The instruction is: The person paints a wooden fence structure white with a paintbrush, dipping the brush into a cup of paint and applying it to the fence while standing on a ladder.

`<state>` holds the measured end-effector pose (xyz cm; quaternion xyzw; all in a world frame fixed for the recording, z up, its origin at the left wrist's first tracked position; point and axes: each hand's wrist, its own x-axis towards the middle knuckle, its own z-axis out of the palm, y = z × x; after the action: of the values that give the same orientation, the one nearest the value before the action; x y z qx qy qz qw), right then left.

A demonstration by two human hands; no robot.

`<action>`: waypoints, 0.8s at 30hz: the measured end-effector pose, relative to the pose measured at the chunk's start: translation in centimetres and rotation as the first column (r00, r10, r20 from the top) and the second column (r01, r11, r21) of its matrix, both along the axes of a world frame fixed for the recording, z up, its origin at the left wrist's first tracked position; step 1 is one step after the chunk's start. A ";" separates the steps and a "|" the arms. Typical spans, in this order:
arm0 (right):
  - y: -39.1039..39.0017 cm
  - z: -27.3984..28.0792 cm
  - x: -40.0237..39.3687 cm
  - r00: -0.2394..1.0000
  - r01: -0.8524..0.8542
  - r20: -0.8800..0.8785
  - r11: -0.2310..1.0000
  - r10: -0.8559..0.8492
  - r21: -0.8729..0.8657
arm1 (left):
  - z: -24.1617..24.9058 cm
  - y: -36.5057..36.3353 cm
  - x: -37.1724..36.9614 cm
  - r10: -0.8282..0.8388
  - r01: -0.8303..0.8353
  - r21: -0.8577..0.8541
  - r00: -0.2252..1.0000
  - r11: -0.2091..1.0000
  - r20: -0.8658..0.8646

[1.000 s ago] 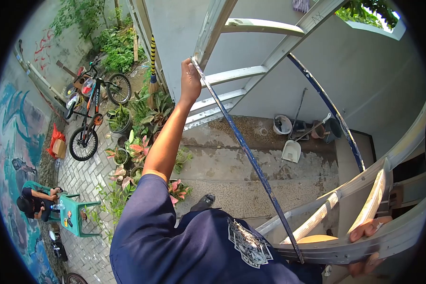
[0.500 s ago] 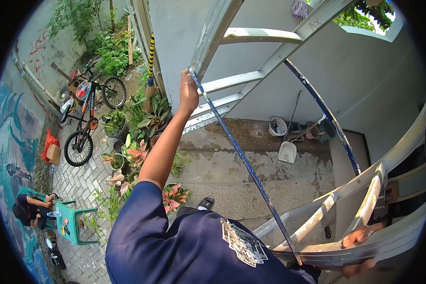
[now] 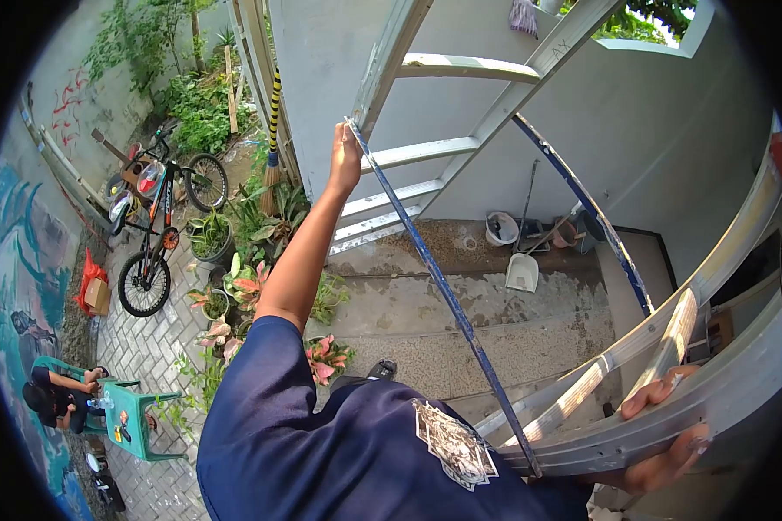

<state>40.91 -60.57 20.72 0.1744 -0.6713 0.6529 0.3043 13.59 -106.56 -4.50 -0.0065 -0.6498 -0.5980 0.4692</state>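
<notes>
A metal stepladder point(image 3: 508, 113) stands spread before me, its far legs near the grey wall and its near section curving along the right in this wide view. My left hand point(image 3: 346, 163) is closed around the far section's left rail, close to the upper end of a blue spreader bar point(image 3: 434, 282). On the near section's rail point(image 3: 604, 447), low on the right, my right hand point(image 3: 665, 434) grips with fingers above and below the edge. A second paint-flecked blue spreader bar point(image 3: 591, 208) joins the two sections farther off.
Potted plants point(image 3: 213, 234) and a bicycle point(image 3: 155, 226) stand to the left. A person point(image 3: 56, 395) sits by a green table point(image 3: 139, 421). Near the wall are a dustpan point(image 3: 522, 273), a white bucket point(image 3: 501, 228) and other pots. A broom point(image 3: 274, 130) leans upright.
My right hand has shifted a little to the left along the near rail and shows more fully. The view has shifted slightly. My left hand keeps its hold.
</notes>
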 end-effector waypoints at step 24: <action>-5.4 1.7 2.2 0.970 0.236 0.054 0.971 -0.239 0.042 | 0.3 -2.4 -1.4 -0.208 0.205 0.214 0.978 0.955 -0.009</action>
<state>43.09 -66.01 22.46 0.0790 -0.7074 0.6047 0.3574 12.22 -108.92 -4.25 -0.0198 -0.5805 -0.7101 0.3979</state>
